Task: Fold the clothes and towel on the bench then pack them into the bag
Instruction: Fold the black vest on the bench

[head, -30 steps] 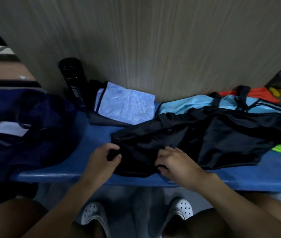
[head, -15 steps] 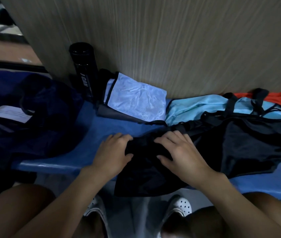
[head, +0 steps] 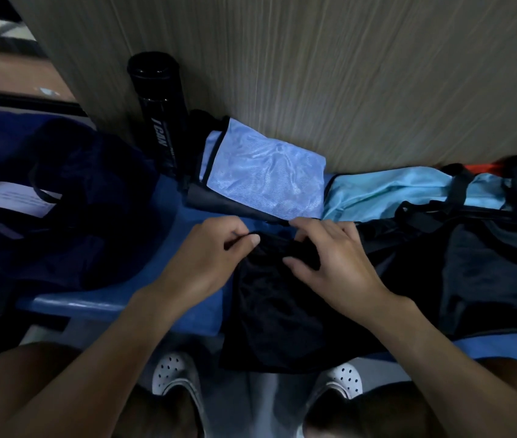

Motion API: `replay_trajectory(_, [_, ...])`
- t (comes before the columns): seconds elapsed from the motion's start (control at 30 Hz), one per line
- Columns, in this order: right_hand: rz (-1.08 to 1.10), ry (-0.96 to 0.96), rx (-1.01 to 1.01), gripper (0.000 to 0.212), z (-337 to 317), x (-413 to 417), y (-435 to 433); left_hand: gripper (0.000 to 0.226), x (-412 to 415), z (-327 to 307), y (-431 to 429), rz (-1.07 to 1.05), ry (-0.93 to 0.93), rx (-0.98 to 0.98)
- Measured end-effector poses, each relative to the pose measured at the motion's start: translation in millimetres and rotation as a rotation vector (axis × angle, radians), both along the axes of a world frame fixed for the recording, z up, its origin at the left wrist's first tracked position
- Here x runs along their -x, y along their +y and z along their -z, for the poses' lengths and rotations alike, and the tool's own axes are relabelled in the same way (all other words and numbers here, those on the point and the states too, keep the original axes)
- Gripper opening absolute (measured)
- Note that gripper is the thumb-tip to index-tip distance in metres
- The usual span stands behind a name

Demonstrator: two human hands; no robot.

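Your left hand [head: 209, 257] pinches the top edge of the black cloth [head: 276, 311] in a narrow grip, and your right hand [head: 336, 263] curls on the same edge just beside it. The cloth runs long toward you and hangs over the front edge of the counter [head: 93, 303]. A folded blue cloth [head: 263, 178] sits just behind; bare counter lies left.

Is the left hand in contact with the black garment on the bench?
Touching. The head view shows the left hand pinching the black garment's top edge between thumb and forefinger.
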State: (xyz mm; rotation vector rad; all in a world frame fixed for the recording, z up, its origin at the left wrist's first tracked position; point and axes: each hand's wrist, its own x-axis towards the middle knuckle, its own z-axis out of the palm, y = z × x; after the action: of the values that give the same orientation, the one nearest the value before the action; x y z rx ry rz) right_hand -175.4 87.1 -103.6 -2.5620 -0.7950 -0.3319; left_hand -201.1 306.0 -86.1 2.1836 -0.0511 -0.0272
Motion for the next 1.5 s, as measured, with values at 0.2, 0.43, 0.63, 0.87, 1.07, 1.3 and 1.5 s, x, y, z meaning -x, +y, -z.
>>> replay_trajectory(0.2, [0.030, -0.051, -0.001, 0.051, 1, 4, 7, 0.048, 1, -12, -3, -0.004, 0.005, 0.020])
replay_trajectory(0.43, [-0.104, 0.019, 0.013, 0.024, 0, 16, -6, 0.048, 3, -8, 6, 0.016, 0.152, -0.085])
replay_trajectory(0.63, [-0.176, 0.196, 0.152, 0.034, -4, 34, -24, 0.028, -3, 6, -5, 0.029, 0.154, -0.149])
replay_trajectory(0.87, [-0.156, 0.312, 0.196, 0.037, -5, 45, -41, 0.027, -11, 18, -22, 0.093, 0.119, -0.268])
replay_trajectory(1.07, [-0.110, 0.306, 0.137, 0.036, -11, 51, -50, 0.006, -15, 13, -20, 0.085, 0.030, -0.200])
replay_trajectory(1.3, [-0.132, 0.387, 0.226, 0.040, -11, 54, -59, 0.013, -19, 2, -20, -0.003, -0.058, 0.018])
replay_trajectory(1.5, [-0.115, 0.375, 0.072, 0.060, -7, 49, -48, 0.033, -24, 12, -18, 0.014, -0.020, -0.067])
